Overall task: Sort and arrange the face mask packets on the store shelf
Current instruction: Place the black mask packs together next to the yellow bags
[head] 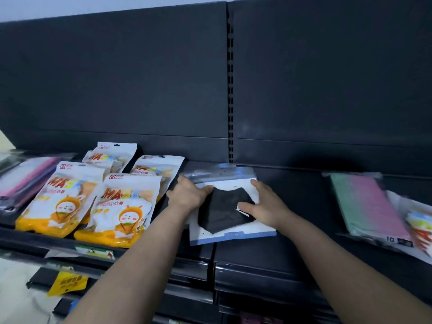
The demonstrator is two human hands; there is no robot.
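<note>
Black mask packet (224, 211): my left hand (187, 195) grips its edge, right hand (264, 204) presses flat, so I slide it square, slowly.

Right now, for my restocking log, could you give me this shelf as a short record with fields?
being handled: black mask packet, lying flat mid-shelf
left hand: grips its left edge, thumb on top
right hand: fingers spread flat on it
left of it: orange cartoon mask packets, four visible, overlapping
far left: pink packets
right: green-and-pink packet, apart from the hands
surface: dark shelf
</note>
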